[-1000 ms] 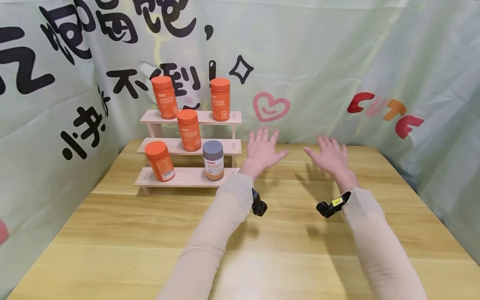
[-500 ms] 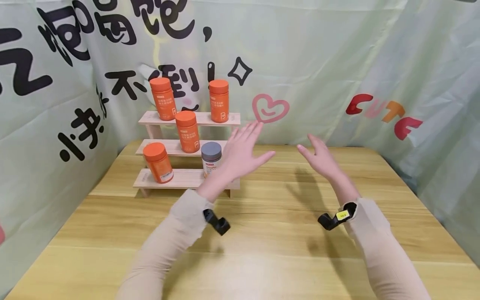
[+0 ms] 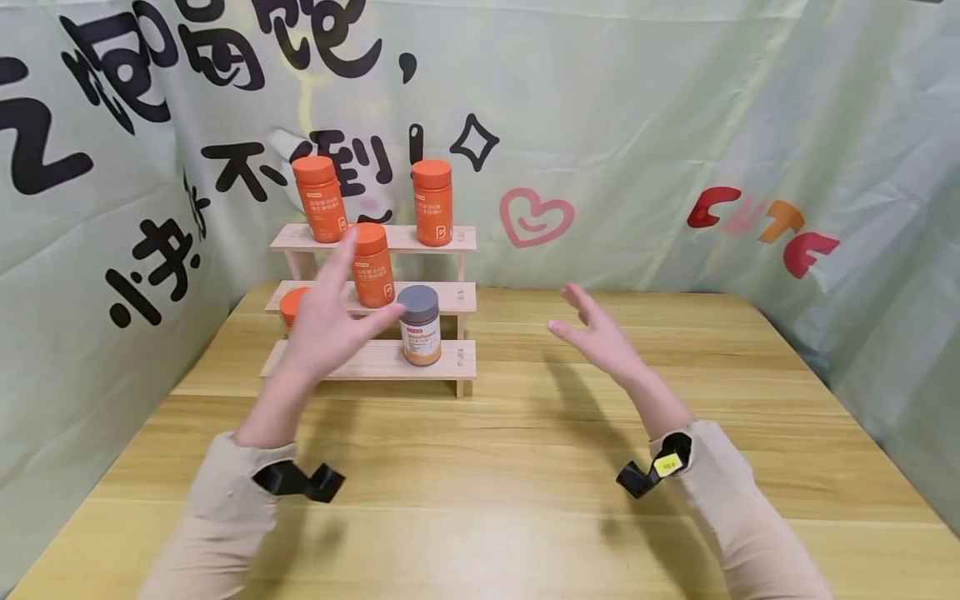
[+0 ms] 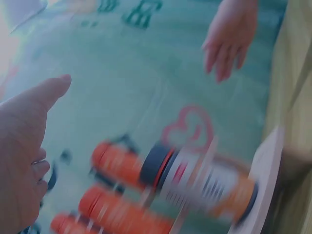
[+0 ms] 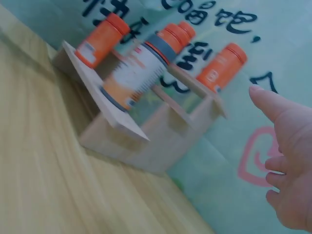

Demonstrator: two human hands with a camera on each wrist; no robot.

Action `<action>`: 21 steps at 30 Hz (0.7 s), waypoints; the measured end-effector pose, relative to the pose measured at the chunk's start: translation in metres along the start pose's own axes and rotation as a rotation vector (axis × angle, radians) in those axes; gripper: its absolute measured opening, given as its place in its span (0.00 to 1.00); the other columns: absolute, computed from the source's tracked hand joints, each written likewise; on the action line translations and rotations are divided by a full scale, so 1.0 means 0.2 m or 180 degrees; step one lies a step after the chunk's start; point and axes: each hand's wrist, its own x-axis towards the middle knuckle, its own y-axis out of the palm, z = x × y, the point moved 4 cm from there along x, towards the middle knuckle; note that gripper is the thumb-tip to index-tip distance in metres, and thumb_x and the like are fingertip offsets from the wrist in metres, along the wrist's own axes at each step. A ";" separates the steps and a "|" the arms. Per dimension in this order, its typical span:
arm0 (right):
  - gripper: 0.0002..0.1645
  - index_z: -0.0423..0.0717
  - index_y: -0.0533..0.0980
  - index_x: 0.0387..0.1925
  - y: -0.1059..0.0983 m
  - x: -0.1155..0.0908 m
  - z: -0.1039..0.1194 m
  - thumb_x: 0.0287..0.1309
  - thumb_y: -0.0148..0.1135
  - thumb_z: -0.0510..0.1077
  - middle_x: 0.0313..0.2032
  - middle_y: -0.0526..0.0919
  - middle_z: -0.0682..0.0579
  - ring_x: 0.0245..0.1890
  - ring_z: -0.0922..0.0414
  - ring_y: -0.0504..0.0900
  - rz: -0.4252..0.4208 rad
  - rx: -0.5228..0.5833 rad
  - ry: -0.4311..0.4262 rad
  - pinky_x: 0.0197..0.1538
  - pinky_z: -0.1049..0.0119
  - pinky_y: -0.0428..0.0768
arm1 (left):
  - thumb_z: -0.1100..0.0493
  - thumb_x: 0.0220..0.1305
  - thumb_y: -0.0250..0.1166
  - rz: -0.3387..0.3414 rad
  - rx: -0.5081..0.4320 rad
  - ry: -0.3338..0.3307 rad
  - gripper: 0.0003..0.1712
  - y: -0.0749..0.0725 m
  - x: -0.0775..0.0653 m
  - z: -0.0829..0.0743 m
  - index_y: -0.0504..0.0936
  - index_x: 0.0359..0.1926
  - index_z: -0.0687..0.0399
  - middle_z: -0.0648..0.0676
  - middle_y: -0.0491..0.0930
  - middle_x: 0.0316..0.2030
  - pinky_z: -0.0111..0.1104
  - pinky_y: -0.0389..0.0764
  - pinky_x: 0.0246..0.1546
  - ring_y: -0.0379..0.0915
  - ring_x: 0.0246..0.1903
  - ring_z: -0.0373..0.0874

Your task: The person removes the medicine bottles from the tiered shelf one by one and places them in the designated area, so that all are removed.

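Observation:
My left hand (image 3: 324,329) hovers in front of the stepped rack, fingers extended and thumb spread, holding nothing. In the head view it hides most of the orange bottle (image 3: 292,303) on the lowest step. Its thumb overlaps the edge of the grey-capped bottle (image 3: 422,329), which has a white label and stands on that same step. Over the table to the right of the rack is my right hand (image 3: 609,340), empty, with its thumb apart from its fingers. The right wrist view shows the grey-capped bottle (image 5: 135,75) upright on the front step.
The three-step pale wooden rack (image 3: 444,360) stands at the table's back left. An orange bottle (image 3: 372,268) is on its middle step; two more, left (image 3: 321,202) and right (image 3: 432,207), top it. A printed cloth (image 3: 630,125) surrounds the wooden table (image 3: 495,467).
My left hand has swung left and back from beside the rack to in front of it. My right hand has shifted left and turned side-on. The bottles keep their places.

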 end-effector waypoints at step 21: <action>0.47 0.36 0.46 0.70 0.51 0.07 0.01 0.59 0.61 0.46 0.69 0.54 0.40 0.68 0.45 0.52 0.0541 0.0632 0.0060 0.69 0.56 0.50 | 0.50 0.64 0.59 0.0636 -0.0845 -0.1664 0.54 -0.24 -0.31 0.95 0.27 0.70 0.62 0.63 0.30 0.70 0.49 0.36 0.67 0.28 0.68 0.60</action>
